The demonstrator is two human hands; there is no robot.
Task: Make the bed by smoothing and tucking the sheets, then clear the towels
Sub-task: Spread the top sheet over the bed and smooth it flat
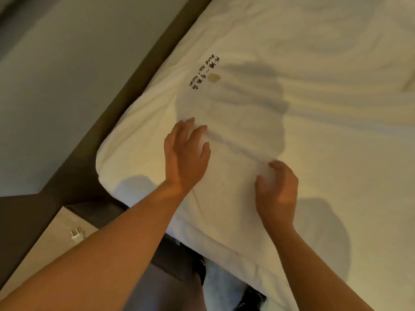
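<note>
At the far left, a small white two-pin plug (77,236) lies on the pale beige floor (45,250), close beside the left forearm. Next to it a dark brown bed frame (125,90) runs diagonally up the picture, with a plain light wall (56,63) behind it. Against that frame lies the white, creased cotton bed sheet (314,75), covering the mattress and filling most of the right side of the view; its rounded corner bulges near the frame, and dark embroidered hotel lettering with a small gold emblem (214,77) sits near the frame edge, above the hands. The left hand (185,153) rests palm down on the sheet, just below that lettering, with fingers spread and nearly straight, pressing the cloth and grasping nothing. To its right and a little nearer the body, the right hand (277,190) also lies on the sheet, its fingers and thumb curled down into the fabric as if gathering a fold, though whether cloth is actually pinched cannot be told. Soft ridges of wrinkled fabric run away from both hands toward the right.
</note>
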